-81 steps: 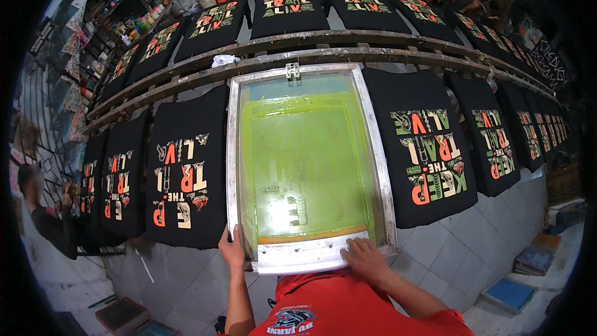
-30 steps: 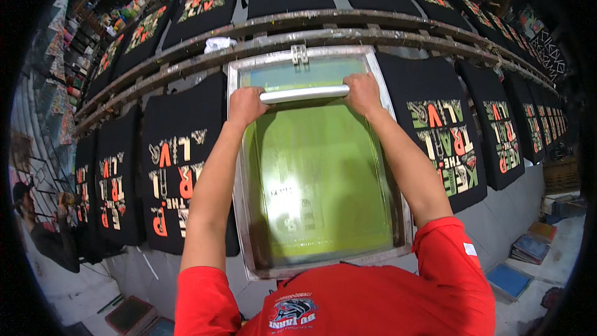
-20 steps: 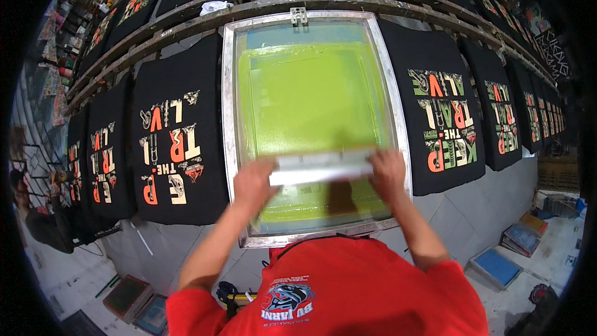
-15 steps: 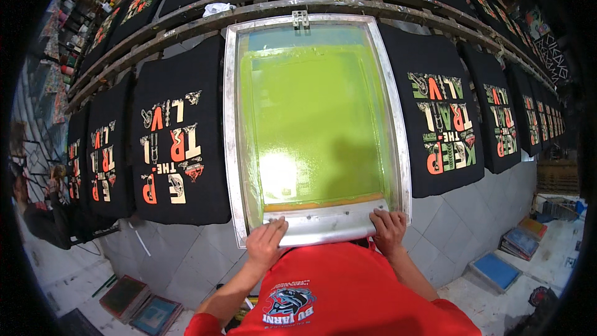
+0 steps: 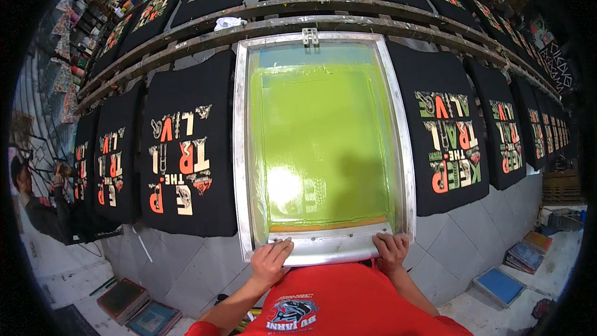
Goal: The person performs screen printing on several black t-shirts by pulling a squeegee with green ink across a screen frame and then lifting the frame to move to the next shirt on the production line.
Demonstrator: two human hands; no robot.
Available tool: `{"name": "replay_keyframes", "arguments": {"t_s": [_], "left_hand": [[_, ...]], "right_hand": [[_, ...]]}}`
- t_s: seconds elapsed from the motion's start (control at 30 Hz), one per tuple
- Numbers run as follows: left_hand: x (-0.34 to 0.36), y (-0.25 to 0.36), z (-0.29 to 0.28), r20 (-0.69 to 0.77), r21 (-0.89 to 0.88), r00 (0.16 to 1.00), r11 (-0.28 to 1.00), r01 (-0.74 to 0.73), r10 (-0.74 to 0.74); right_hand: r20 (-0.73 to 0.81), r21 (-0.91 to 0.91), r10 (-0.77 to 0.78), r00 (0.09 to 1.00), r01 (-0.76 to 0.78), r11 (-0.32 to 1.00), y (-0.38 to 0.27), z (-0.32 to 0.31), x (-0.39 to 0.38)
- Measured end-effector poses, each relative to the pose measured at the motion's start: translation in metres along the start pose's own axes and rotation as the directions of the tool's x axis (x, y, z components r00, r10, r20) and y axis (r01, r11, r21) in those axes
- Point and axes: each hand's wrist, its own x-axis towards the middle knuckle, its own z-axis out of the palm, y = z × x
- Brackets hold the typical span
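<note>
From the head view, a big printing screen (image 5: 323, 143) with a silver frame lies flat over the long counter (image 5: 186, 31), in the middle of a row of black shirts. Its mesh is covered in bright green ink. The left hand (image 5: 270, 260) rests on the near edge of the frame, fingers spread flat, not gripping. The right hand (image 5: 390, 252) lies on the same edge, near its right corner, fingers curled a little over it. A black shirt (image 5: 186, 149) with orange and cream letters lies just left of the screen, and another black shirt (image 5: 444, 137) lies just right.
</note>
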Motion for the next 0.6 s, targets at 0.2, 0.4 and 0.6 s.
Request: {"name": "replay_keyframes", "arguments": {"t_s": [0.2, 0.4, 0.6], "left_hand": [[0.064, -0.055, 0.032, -0.138, 0.071, 0.99, 0.997, -0.026, 0.036], [0.192, -0.136, 0.054, -0.308, 0.1, 0.947, 0.993, -0.058, 0.086], [0.356, -0.197, 0.026, -0.125, 0.102, 0.986, 0.988, 0.12, -0.107]], "right_hand": [[-0.067, 0.017, -0.02, 0.998, 0.021, 1.0, 0.024, 0.032, 0.08], [-0.234, -0.009, -0.136, 0.963, 0.138, 0.99, 0.084, 0.1, 0.215], [-0.103, -0.097, -0.153, 0.983, 0.143, 0.985, 0.145, 0.119, 0.375]]}}
